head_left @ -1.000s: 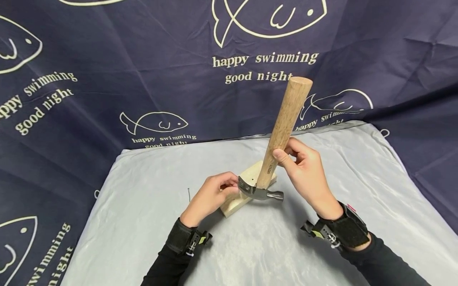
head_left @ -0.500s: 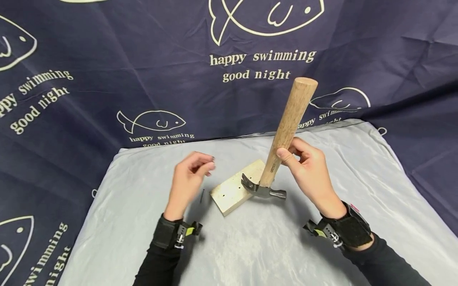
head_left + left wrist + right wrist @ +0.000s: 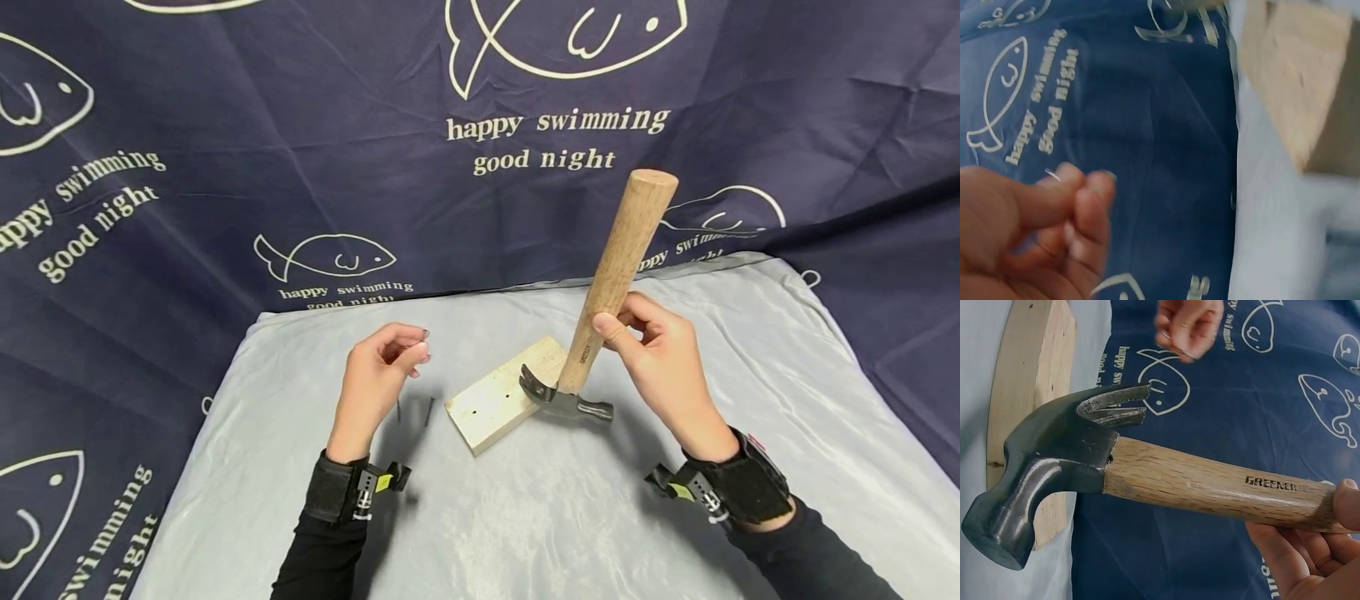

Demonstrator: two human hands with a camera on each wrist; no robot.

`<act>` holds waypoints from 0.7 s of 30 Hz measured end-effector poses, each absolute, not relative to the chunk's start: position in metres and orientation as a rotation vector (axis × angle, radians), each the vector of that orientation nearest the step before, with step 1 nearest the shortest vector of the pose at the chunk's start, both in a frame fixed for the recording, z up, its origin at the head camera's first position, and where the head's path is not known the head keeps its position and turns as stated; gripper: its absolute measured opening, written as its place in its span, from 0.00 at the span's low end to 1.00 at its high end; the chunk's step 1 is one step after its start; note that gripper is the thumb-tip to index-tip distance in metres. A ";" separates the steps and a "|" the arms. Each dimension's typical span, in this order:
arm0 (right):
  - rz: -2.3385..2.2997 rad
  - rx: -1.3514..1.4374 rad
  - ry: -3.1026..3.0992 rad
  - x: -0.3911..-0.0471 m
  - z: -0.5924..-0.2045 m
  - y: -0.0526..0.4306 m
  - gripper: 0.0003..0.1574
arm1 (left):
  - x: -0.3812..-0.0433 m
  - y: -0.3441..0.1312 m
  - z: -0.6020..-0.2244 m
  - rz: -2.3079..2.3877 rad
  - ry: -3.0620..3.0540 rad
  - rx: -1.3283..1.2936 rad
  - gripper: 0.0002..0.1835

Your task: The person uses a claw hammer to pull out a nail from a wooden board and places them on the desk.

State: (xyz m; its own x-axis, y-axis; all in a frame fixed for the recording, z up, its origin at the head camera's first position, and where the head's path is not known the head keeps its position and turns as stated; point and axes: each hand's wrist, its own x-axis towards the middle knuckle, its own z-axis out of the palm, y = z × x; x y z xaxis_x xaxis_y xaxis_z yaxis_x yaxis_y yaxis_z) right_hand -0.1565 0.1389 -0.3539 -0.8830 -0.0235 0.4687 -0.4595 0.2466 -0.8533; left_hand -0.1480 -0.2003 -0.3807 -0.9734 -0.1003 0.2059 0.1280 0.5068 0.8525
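Observation:
My right hand (image 3: 663,367) holds a claw hammer (image 3: 611,279) by its wooden handle, thumb on one side and fingers on the other. The hammer's dark steel head is down, overlapping the right end of a pale wooden block (image 3: 495,408) in the head view. Small dark holes show in the block's top. To the left of the block, raised, my left hand (image 3: 375,379) pinches a thin nail (image 3: 1175,347) between thumb and fingertips; most of it is hidden by the fingers. The right wrist view shows the hammer's claw (image 3: 1116,403) pointing towards the left hand.
Two more nails, one nearer the block (image 3: 429,411) and another partly behind the left hand (image 3: 398,410), are on the pale cloth (image 3: 510,517) covering the table. A dark blue curtain (image 3: 420,208) printed with fish hangs behind and at both sides.
My left hand has come away from the block to the left, with a nail between its fingertips, uncovering the block's near end. The hammer has shifted slightly right in my right hand.

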 end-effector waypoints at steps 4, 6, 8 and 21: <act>1.630 0.396 -2.183 -0.156 -0.354 0.144 0.05 | -0.148 -0.223 -0.388 -1.317 -2.694 0.162 0.12; 1.585 0.377 -2.202 -0.156 -0.355 0.146 0.05 | -0.147 -0.236 -0.393 -1.303 -2.780 0.233 0.14; 1.547 0.369 -2.217 -0.155 -0.355 0.147 0.05 | -0.146 -0.246 -0.397 -1.322 -2.851 0.283 0.15; 1.513 0.362 -2.237 -0.156 -0.359 0.148 0.05 | -0.139 -0.264 -0.413 -1.279 -2.994 0.401 0.12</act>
State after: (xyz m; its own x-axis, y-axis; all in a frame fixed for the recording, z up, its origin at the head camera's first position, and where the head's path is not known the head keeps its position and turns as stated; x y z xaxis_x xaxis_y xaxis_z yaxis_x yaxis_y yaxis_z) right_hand -0.1558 0.1483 -0.3588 -0.8806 0.0158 0.4737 -0.4337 0.3761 -0.8188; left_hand -0.1385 -0.2639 -0.4130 -0.9606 -0.1679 -0.2214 -0.2760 0.6677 0.6914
